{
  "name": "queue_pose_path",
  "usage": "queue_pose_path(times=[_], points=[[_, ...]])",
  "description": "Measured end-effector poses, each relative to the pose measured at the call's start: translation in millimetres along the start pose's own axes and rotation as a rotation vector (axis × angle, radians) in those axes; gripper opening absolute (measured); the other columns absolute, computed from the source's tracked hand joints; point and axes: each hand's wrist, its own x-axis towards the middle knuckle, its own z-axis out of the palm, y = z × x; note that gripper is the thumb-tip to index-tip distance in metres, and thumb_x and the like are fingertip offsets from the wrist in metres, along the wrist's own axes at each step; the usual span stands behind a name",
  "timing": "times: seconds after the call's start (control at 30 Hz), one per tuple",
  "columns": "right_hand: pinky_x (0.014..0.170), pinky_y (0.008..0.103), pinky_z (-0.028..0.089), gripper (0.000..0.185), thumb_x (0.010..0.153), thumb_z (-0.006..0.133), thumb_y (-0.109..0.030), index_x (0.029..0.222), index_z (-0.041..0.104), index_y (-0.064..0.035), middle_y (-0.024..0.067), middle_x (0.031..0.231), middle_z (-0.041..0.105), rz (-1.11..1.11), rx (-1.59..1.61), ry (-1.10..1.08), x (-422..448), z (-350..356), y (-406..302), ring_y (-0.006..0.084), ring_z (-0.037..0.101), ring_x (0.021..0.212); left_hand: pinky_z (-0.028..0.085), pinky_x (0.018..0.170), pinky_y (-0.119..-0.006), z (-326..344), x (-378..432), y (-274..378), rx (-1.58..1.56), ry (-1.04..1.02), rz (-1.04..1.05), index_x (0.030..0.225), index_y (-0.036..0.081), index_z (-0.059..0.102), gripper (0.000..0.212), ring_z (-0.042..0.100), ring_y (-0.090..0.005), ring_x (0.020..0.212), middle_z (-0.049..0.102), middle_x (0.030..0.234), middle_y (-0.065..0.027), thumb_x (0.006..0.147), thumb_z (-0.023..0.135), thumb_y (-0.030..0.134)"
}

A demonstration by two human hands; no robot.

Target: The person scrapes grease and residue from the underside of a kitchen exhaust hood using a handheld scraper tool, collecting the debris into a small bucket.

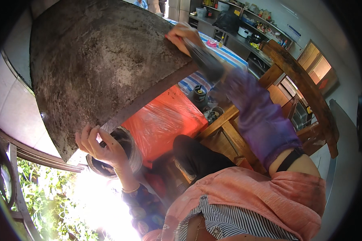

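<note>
A large, dark, stained slab (108, 66) with a thick straight near edge fills the upper left; its material is hard to tell. My right hand (184, 34), slightly blurred, has its fingers closed over the slab's right corner. A dark, blurred piece (208, 61) lies along that wrist, cuff or tool I cannot tell. A purple sleeve (256, 114) covers the arm. My left hand (105, 147) is at the slab's near left edge, fingers curled against it; its grip is unclear. Partly behind that hand sits a round container (135, 150) with a dark inside.
A box-like thing under red plastic sheeting (169, 117) stands below the slab. Wooden chair-like furniture (301, 69) rises on my right. Beyond are a striped tablecloth (235, 57), a rice cooker (245, 32) and loaded shelves. Leafy plants (45, 198) show at lower left.
</note>
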Motion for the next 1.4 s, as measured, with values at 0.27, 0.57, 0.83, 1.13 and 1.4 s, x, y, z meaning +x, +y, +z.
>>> queue_pose_path(times=[0.27, 0.57, 0.83, 1.13, 1.4], points=[[0.058, 0.0295, 0.044, 0.012, 0.081, 0.069, -0.013, 0.075, 0.062, -0.0058, 0.0057, 0.075, 0.059, 0.036, -0.04, -0.075, -7.8, 11.3, 17.4, 0.0184, 0.058, 0.069, 0.036, 0.097, -0.052, -33.8, -41.8, 1.8, 0.05, -0.107, -0.106, 0.085, 0.002, 0.06, 0.006, 0.046, -0.0369, 0.113, 0.06, 0.103, -0.0112, 0.081, 0.056, 0.002], [0.059, 0.0306, 0.044, 0.01, 0.084, 0.065, -0.014, 0.079, 0.065, -0.0049, 0.0088, 0.077, 0.059, 0.243, -0.214, 0.013, 42.6, 27.1, 63.0, 0.0196, 0.059, 0.07, 0.036, 0.097, -0.048, -44.0, -104.5, -7.9, 0.057, -0.249, -0.245, 0.093, 0.004, 0.06, 0.012, 0.048, -0.0339, 0.109, 0.061, 0.105, -0.0127, 0.081, 0.057, 0.001], [0.06, 0.03, 0.044, 0.009, 0.083, 0.066, -0.013, 0.078, 0.064, -0.0053, 0.0079, 0.076, 0.058, 0.098, -0.084, -0.069, -12.3, -4.1, 4.0, 0.0191, 0.058, 0.071, 0.034, 0.097, -0.053, -47.2, -106.1, -3.9, 0.047, -0.293, -0.322, 0.086, 0.004, 0.06, 0.007, 0.047, -0.0365, 0.111, 0.06, 0.104, -0.0115, 0.08, 0.057, 0.002], [0.063, 0.0341, 0.045, 0.006, 0.077, 0.067, -0.009, 0.076, 0.062, -0.0057, 0.0082, 0.074, 0.056, 0.082, -0.005, 0.011, -5.2, 10.0, -8.2, 0.0251, 0.057, 0.071, 0.036, 0.096, -0.053, -44.8, -100.0, 11.7, -0.079, -0.291, -0.202, 0.086, 0.003, 0.059, 0.006, 0.047, -0.0363, 0.108, 0.06, 0.101, -0.0123, 0.085, 0.056, 0.008], [0.063, 0.0337, 0.044, 0.008, 0.071, 0.066, -0.003, 0.07, 0.058, -0.003, 0.0077, 0.072, 0.056, 0.054, -0.144, 0.164, 13.8, 11.5, 17.2, 0.0253, 0.056, 0.069, 0.04, 0.093, -0.05, -40.3, -110.3, 15.1, -0.067, -0.273, -0.162, 0.084, 0.003, 0.061, 0.005, 0.051, -0.0352, 0.104, 0.062, 0.097, -0.0115, 0.082, 0.058, 0.006]])
